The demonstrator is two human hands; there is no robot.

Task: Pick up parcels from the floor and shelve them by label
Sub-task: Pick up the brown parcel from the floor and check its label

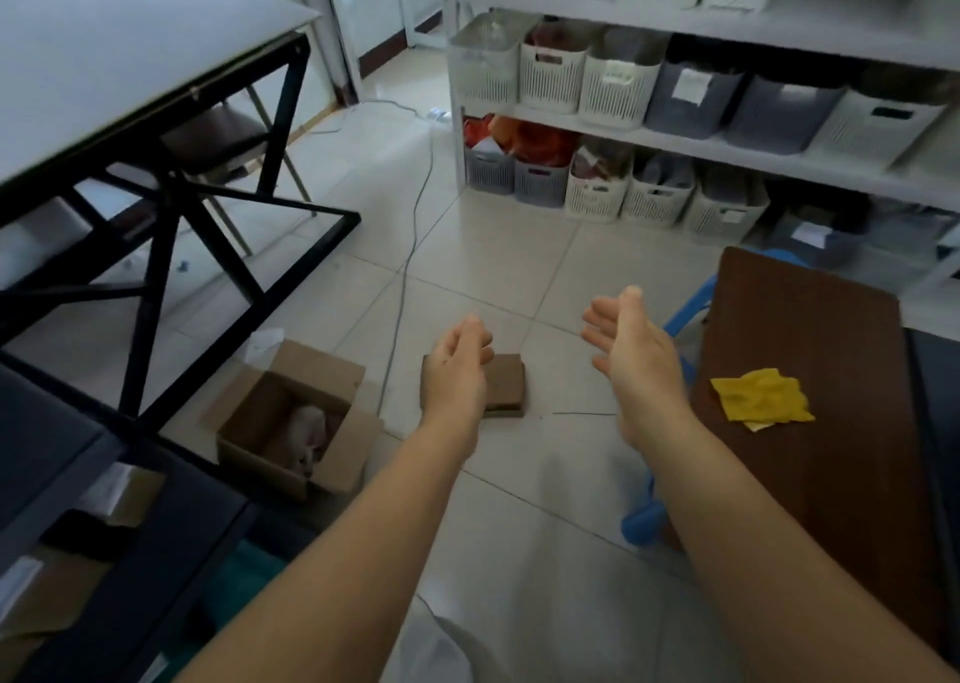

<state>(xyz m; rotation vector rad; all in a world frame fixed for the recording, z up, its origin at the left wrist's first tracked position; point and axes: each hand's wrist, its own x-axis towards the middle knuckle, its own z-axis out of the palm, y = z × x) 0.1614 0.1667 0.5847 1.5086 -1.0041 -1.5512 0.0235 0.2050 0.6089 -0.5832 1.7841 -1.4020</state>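
At about eight o'clock from the middle of the view, an open cardboard box (291, 422) sits on the tiled floor (493, 246), flaps up, with something pale inside that is too blurred to name. It stands under the edge of the black-framed worktop (130, 59) that fills the ten o'clock side.

The left hand (457, 370) hangs just below centre, fingers loosely curled and apart, holding nothing. In the view it overlaps the left part of the flat cardboard parcel (506, 383), which lies on the floor at roughly six o'clock from centre; whether the hand touches it cannot be told.

The parcel looks thin, square-edged and closed, so it is probably light and fairly stiff, with a dry, matte skin that should not slip. Its low profile leaves little side wall to grip. A sound hold would likely be one hand on each of the two opposite edges, fingertips worked under the bottom rim.

The right hand (634, 355), at four o'clock, is spread wide and empty, palm turned inward, well clear of the parcel.

Beyond it, a yellow cloth (761, 399) lies on a brown board (831, 474). The shelves (727, 152) of labelled baskets run across from twelve to two o'clock.
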